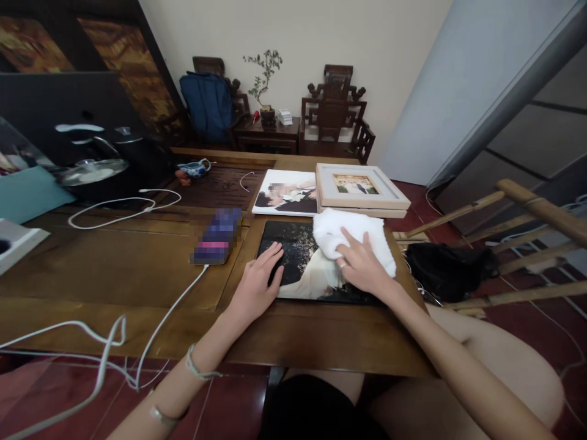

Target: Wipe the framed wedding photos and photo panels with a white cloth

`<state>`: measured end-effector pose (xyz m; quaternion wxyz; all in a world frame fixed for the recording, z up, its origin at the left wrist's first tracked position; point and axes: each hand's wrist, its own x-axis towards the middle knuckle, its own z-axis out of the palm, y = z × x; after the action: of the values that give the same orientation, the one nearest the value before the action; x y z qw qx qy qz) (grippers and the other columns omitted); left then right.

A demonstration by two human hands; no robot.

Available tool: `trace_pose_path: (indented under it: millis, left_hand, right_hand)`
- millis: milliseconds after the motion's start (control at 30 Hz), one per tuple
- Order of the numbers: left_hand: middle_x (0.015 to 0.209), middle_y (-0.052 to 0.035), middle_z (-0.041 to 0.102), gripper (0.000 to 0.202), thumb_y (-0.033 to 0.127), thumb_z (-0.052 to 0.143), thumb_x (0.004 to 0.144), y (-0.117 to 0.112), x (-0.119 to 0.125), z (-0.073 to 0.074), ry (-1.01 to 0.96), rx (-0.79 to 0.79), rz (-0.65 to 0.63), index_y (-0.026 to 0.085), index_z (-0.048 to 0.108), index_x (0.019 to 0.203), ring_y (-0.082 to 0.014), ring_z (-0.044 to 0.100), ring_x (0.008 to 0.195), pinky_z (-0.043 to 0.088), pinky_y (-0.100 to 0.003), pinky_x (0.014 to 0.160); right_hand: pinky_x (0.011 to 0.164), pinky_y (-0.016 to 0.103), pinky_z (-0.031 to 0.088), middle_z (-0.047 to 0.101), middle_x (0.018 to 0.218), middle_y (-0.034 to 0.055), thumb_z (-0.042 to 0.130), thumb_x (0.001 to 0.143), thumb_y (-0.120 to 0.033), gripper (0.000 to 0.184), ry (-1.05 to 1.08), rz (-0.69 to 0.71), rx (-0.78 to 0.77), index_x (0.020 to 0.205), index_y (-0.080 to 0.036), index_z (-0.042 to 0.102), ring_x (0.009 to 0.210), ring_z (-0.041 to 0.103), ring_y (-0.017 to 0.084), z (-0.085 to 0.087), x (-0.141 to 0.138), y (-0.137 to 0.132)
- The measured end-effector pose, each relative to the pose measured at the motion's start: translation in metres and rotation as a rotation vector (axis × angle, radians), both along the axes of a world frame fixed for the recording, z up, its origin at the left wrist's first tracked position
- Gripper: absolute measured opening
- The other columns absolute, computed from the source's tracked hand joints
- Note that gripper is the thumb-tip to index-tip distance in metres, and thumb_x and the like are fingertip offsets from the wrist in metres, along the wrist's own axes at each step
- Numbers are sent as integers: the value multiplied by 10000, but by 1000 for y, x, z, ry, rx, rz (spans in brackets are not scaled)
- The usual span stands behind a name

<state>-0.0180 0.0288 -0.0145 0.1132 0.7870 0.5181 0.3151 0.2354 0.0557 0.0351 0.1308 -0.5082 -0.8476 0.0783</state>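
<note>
A dark photo panel (300, 269) with a pale gown printed on it lies flat near the table's front edge. My left hand (263, 275) rests on its left edge, fingers stretched out and holding nothing. A folded white cloth (373, 235) covers the panel's upper right part. My right hand (364, 266), a ring on one finger, presses down on this cloth and grips it, some fingers bent and partly hidden. Just behind the panel are a white photo print (287, 201) and a stack of light wooden picture frames (389, 195).
Left of the panel lies a phone (217, 238) with a white charging cable (172, 315) trailing over the table edge. A pot (94, 174) and a small blue-and-white teapot (195, 168) stand farther left. A wooden chair (541, 208) stands at the right.
</note>
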Motion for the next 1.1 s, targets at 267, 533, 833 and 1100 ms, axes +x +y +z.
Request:
trace_pose_path:
  millis: [267,533,833,1100]
  left_hand:
    - [1419,-114,463,408,176,441,885,0,-2,0,-24,-11,-33,187,507,1287,-238,410,1327,379,-462,1057]
    - [1404,-126,479,385,207,438,897,-1,1,3,-13,-9,0,171,511,1273,-240,421,1319,374,-478,1052]
    - [1395,-128,490,382,239,434,912,-1,1,5,-72,-18,-11,178,506,1282,-241,423,1318,360,-473,1065]
    - [1457,-108,412,464,339,309,974,-6,-2,17,-341,48,33,157,388,1393,-193,333,1371,249,-407,1142]
  right_hand:
    - [1060,708,20,448,1426,27,431,734,-84,243,44,264,-45,801,-204,631,1403,168,316,9,-43,-66]
    - [1101,650,24,419,1432,125,422,720,-56,178,66,209,-62,709,-196,532,1354,316,293,11,16,-99]
    - [992,743,165,521,1312,222,365,832,-103,238,-6,-112,29,928,-153,577,1342,307,373,2,29,-1]
    - [1058,700,51,465,1414,33,471,767,-113,261,25,199,5,943,-206,639,1387,207,329,5,-67,-11]
